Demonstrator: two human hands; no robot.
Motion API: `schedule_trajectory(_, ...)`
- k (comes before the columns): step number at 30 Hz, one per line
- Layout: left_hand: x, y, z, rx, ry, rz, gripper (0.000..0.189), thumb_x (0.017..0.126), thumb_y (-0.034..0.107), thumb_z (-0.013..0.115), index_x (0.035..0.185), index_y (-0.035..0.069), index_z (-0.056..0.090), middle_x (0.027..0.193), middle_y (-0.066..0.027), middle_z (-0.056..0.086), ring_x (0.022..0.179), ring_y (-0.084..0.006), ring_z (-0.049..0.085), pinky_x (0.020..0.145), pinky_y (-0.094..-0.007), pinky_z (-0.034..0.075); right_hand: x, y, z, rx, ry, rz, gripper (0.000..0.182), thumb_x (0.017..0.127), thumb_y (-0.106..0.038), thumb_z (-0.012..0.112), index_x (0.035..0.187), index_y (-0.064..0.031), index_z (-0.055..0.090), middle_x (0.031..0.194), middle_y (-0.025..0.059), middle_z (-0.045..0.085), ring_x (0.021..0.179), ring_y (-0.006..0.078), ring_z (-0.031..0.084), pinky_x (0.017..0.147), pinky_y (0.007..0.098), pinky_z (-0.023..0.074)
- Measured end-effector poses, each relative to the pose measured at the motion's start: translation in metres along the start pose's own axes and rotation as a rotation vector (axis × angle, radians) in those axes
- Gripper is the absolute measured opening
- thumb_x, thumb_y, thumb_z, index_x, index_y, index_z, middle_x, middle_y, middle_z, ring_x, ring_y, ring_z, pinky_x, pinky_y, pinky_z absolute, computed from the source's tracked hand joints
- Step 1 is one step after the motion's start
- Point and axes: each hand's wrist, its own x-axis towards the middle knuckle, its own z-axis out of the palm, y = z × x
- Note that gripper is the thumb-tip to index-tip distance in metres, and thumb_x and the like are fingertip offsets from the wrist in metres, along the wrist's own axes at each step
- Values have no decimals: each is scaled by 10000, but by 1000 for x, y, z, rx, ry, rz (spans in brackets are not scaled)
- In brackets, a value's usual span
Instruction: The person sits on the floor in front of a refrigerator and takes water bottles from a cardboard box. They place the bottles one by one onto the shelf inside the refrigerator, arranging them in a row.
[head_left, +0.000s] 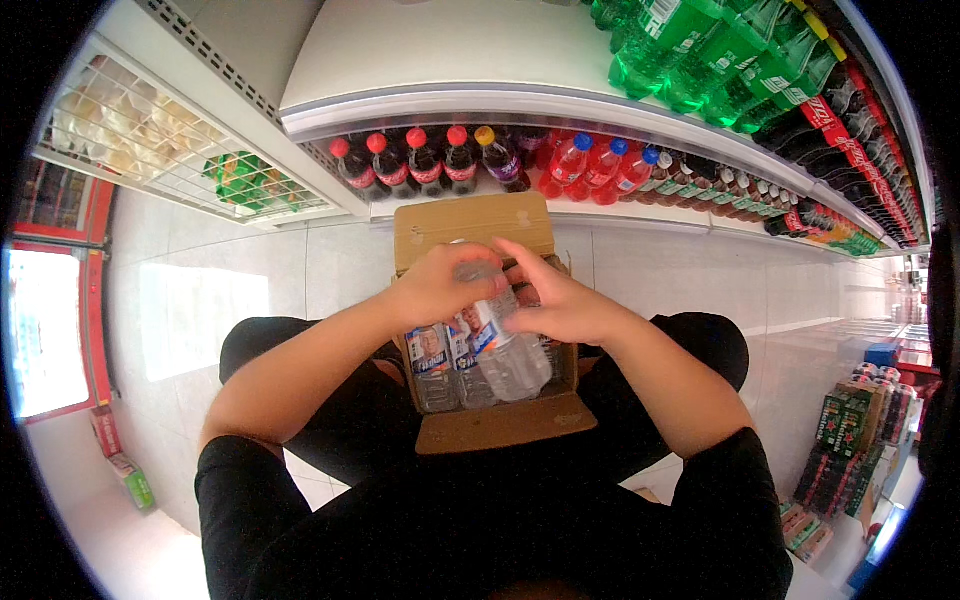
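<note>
An open cardboard box (506, 433) stands between my knees, its flaps folded out. Inside it, at the left, lie clear plastic bottles (435, 390) with printed labels. My left hand (450, 281) grips the upper end of another clear labelled bottle (517, 367), which is tilted over the box. Beside that bottle's upper part is my right hand (551, 300), fingers apart and curved around its side; whether it presses on the bottle is hard to tell. The hands hide part of the box's inside.
Ahead, a low shelf holds cola bottles (425, 165), a purple-labelled bottle (504, 166) and red drinks (570, 165). Green soda bottles (697, 60) stand on the shelf above. A wire basket (255, 184) with packets is at the left, stacked drink cartons (840, 442) at the right.
</note>
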Motion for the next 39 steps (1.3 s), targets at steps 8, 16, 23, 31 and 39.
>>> schedule_trajectory(8,1,5,4,-99,-145,-7,569,1021,265,627,1506,86,389,1268,-160,613,880,-225,707,616,-339,635,3,13,1,-207,135,123,1047,687,-345,885,1515,-36,324,1288,269,618,1217,386,616,997,441,511)
schedule_trajectory(16,11,-26,1,351,-75,235,601,968,187,653,1511,94,413,1482,-196,510,1224,-392,615,985,-460,546,-6,-19,-46,-333,75,174,760,600,-215,881,1281,-43,591,1057,120,717,986,230,690,884,367,536)
schedule_trajectory(23,0,-49,17,1001,-252,453,642,901,244,699,1489,155,458,1601,-196,362,1374,-486,461,1119,-607,390,-1,4,-61,-533,-92,131,734,599,-129,887,1247,-62,549,1035,137,695,956,263,673,843,384,530)
schedule_trajectory(31,1,-55,21,1132,-376,335,616,920,352,674,1479,212,456,1620,-192,328,1448,-430,393,1105,-665,372,9,8,-59,-586,-210,238,769,649,-136,887,1316,-118,505,1146,172,655,1075,325,631,898,419,508)
schedule_trajectory(39,4,-59,11,1117,-382,315,542,929,313,635,1434,184,487,1456,-201,509,1384,-383,470,1033,-602,455,9,12,-51,-911,-154,135,684,739,-149,836,1380,-202,603,1213,214,659,1226,392,563,1035,482,458)
